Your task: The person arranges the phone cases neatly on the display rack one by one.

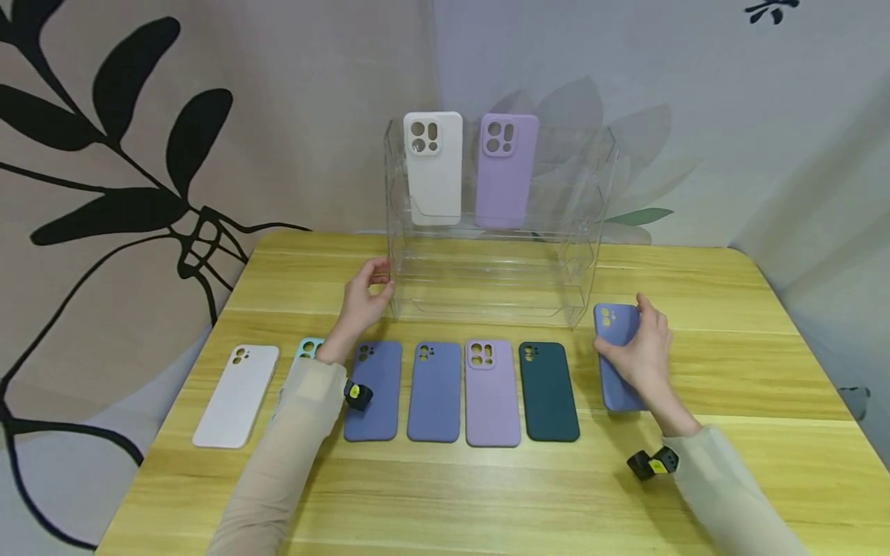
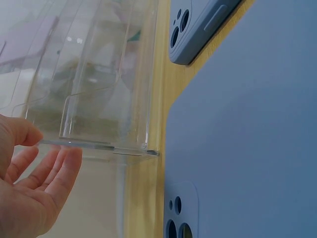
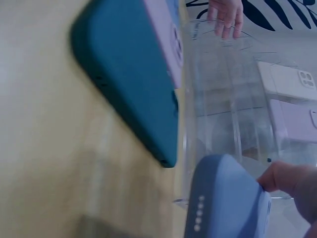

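Note:
My right hand [image 1: 643, 351] grips a blue phone case [image 1: 612, 386] by its sides, tilted at the right of the table. In the right wrist view the case's end with small holes [image 3: 198, 213] faces the camera. My left hand [image 1: 365, 297] pinches the left side edge of a clear tiered display stand [image 1: 487, 315]; the left wrist view shows the thumb and fingertips [image 2: 73, 157] on either side of that edge. A white phone case [image 1: 438, 185] and a purple phone case [image 1: 506, 185] lean on the stand's top tier.
In front of the stand lies a row of phone cases: white [image 1: 236, 398], light blue [image 1: 308, 347] partly hidden by the left arm, two blue ones [image 1: 378, 417] [image 1: 434, 401], light purple [image 1: 492, 405] and dark green [image 1: 549, 394]. A patterned wall cloth [image 1: 313, 116] hangs behind the wooden table [image 1: 452, 502].

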`<state>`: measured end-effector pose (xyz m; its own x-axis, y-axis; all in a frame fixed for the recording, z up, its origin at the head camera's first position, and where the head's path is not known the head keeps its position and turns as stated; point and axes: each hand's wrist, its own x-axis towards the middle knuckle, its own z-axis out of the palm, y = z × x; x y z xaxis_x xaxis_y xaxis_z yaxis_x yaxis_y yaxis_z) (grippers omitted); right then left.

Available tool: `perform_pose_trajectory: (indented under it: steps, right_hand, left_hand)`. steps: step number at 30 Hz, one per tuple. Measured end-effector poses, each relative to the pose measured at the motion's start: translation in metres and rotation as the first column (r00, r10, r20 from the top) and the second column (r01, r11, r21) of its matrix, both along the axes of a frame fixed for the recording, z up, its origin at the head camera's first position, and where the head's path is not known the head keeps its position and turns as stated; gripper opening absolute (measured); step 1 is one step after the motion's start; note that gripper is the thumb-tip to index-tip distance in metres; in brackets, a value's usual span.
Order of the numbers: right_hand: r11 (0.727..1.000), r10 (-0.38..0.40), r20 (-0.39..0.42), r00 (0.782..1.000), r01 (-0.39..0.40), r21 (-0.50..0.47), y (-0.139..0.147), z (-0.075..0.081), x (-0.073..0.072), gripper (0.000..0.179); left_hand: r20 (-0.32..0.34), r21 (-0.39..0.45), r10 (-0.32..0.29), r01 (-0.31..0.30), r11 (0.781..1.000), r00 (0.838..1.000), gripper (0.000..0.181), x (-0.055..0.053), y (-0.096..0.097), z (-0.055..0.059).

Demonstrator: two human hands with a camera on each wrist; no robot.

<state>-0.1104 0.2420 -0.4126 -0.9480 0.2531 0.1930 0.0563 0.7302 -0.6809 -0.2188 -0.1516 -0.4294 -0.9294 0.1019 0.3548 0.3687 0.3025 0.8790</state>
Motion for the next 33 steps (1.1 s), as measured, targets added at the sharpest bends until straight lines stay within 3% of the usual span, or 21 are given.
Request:
perform_pose_trajectory:
  steps: [8, 18, 26, 33]
  right_hand:
    - [1.000, -0.011, -0.059, 0.998, 0.009, -0.030, -0.009, 0.015, -0.008, 0.086]
    - [0.997, 0.023, -0.205, 0.978, -0.037, -0.066, -0.022, 0.040, -0.027, 0.082]
    - [0.994, 0.073, -0.350, 0.934, -0.097, -0.052, -0.036, 0.063, -0.047, 0.083]
    - [0.991, 0.065, -0.407, 0.911, -0.108, -0.084, -0.051, 0.081, -0.066, 0.082]
  left_hand:
    - [0.031, 0.005, -0.025, 0.024, 1.000, 0.999, 0.035, 0.020, 0.007, 0.033]
    - [0.046, -0.018, -0.013, 0.014, 1.000, 0.999, 0.035, 0.022, 0.008, 0.035]
    - [0.029, 0.001, -0.018, 0.018, 1.000, 0.999, 0.034, 0.022, 0.007, 0.035]
    - [0.034, 0.008, -0.020, 0.019, 1.000, 0.999, 0.035, 0.022, 0.007, 0.036]
